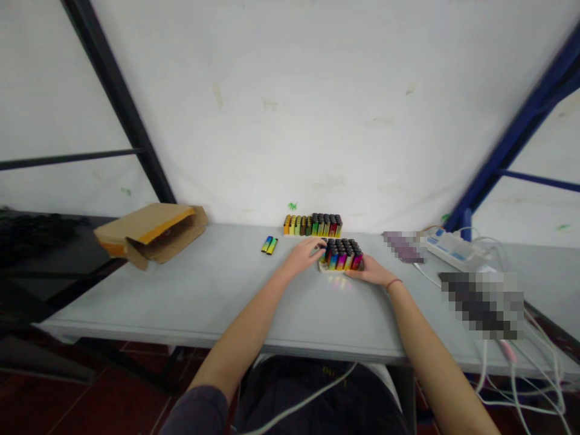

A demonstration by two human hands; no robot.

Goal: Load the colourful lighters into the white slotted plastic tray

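A tray of colourful lighters [342, 254] with black tops stands on the grey table [203, 290]. My left hand [305, 252] rests against the tray's left side, fingers curled onto the top of the lighters. On the tray's right front corner lies my right hand [369, 271], fingers pressed to it. Behind the tray a row of lighters [312, 225] stands against the wall. Two loose lighters [269, 244] lie to the left of my left hand.
An open brown cardboard box [151, 232] lies at the table's left end. A white power strip [453, 249] with cables sits at the right, beside blurred-out objects [483, 302]. Black and blue frame bars rise at both sides.
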